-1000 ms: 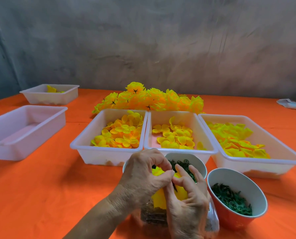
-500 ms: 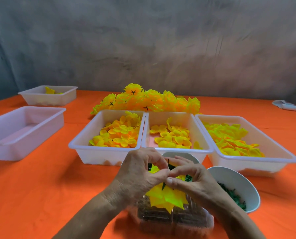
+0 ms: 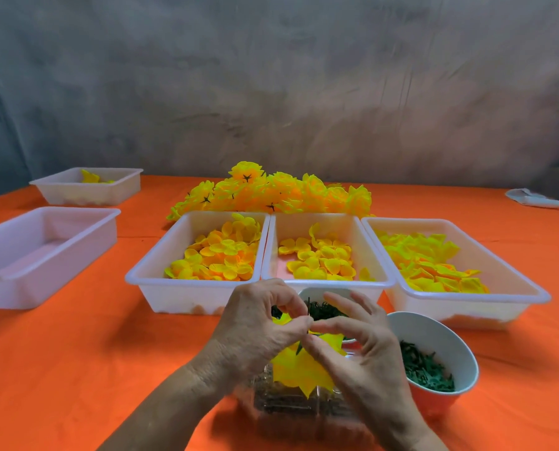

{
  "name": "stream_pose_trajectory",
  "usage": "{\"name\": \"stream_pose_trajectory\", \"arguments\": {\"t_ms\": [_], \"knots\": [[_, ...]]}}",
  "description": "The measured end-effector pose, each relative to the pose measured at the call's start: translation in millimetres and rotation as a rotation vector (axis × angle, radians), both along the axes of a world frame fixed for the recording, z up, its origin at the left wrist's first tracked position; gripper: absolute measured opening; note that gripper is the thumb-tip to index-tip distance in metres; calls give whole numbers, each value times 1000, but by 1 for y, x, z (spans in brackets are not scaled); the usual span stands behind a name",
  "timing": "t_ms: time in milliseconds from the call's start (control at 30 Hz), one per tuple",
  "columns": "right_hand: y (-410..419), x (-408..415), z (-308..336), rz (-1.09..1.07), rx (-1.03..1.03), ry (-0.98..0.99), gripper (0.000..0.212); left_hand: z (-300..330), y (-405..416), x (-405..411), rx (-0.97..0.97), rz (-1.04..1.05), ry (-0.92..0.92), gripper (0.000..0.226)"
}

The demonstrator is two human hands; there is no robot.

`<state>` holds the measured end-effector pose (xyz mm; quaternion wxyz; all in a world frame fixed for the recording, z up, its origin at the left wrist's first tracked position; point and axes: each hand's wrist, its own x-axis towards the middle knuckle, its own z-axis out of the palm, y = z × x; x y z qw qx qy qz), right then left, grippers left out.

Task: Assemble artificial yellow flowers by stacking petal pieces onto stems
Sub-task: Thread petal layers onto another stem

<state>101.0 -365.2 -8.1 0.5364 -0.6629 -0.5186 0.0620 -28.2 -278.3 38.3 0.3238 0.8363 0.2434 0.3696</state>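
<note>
My left hand [image 3: 258,327] pinches a thin dark stem [image 3: 309,308] that stands upright between my fingertips. A yellow pointed petal piece [image 3: 299,369] hangs on the stem below both hands. My right hand [image 3: 353,346] pinches the petal piece near the stem with thumb and forefinger, its other fingers spread. Three white trays hold loose yellow petals: the left tray [image 3: 148,281], the middle tray [image 3: 379,275] and the right tray [image 3: 531,294]. A heap of finished yellow flowers [image 3: 271,193] lies behind them.
Two bowls of green parts stand near my hands, one [image 3: 317,292] behind them, one [image 3: 447,346] at the right. A clear box of dark stems [image 3: 291,408] sits under my hands. Two white trays [image 3: 43,255] [image 3: 86,193] stand at the left on the orange table [image 3: 76,369].
The petal piece has slid down the stem. My right hand's fingers have spread, and the stem's tip now stands up between the fingertips.
</note>
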Motion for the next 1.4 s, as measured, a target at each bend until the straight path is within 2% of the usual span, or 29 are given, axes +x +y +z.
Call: {"name": "stream_pose_trajectory", "arguments": {"t_ms": [67, 167, 333, 533, 800, 1000, 1167, 1300, 1400], "knots": [[0, -13, -1, -187, 49, -103, 10, 0, 0, 0, -10, 6, -4, 28], [5, -27, -3, -476, 130, -338, 23, 1, -1, 1, -11, 21, -6, 28], [13, -39, 0, -608, 154, -462, 18, -1, 0, 3, 3, 21, -14, 27], [15, -42, -9, -562, 263, -394, 31, -4, 2, 2, 14, 19, -27, 26], [20, -40, -23, -519, 336, -357, 32, -7, 6, 2, 19, 0, -50, 30], [24, -40, -26, -490, 383, -358, 30, -10, 8, 4, -5, -8, -80, 14], [18, -40, -23, -466, 322, -317, 22, -11, 8, -1, -20, -25, -74, 21], [9, -35, -21, -409, 206, -233, 4, -23, 3, -5, -65, -11, -101, 7], [2, -33, -19, -277, 127, -14, 17, -33, -1, -8, -107, 4, -110, 16]]}}
